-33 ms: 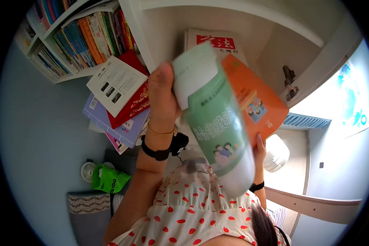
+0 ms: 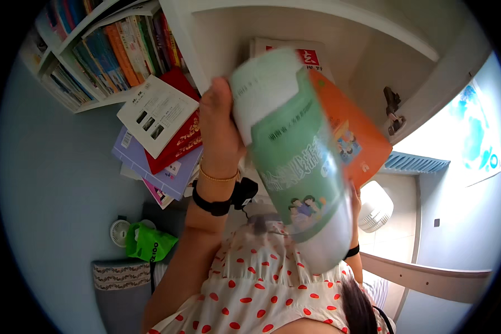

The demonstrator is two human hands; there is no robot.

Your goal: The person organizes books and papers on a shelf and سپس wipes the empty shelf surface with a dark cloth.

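Note:
A green and white booklet (image 2: 303, 145), curved and slightly blurred, is tilted across the middle of the view. My left hand (image 2: 220, 125) grips its left edge, thumb at the side and fingers hidden behind it. Partly covered by it is an orange booklet (image 2: 367, 147) with a small picture on its cover. My right hand (image 2: 355, 203) holds the orange one near its lower edge, mostly hidden by the green booklet. Behind both, a stack of papers (image 2: 264, 45) with a red heading lies inside the white cabinet (image 2: 222, 50).
At left, a shelf (image 2: 103, 100) holds many upright books. Below it lie a white leaflet (image 2: 156, 117), a red folder (image 2: 175, 150) and a lilac book (image 2: 131, 147). A cabinet hinge (image 2: 392, 106) sticks out at right. Lower left are a green bag (image 2: 150, 243) and a small fan (image 2: 118, 232).
The green booklet has shifted slightly right and covers more of the orange booklet and the paper stack. My left hand stays on its edge.

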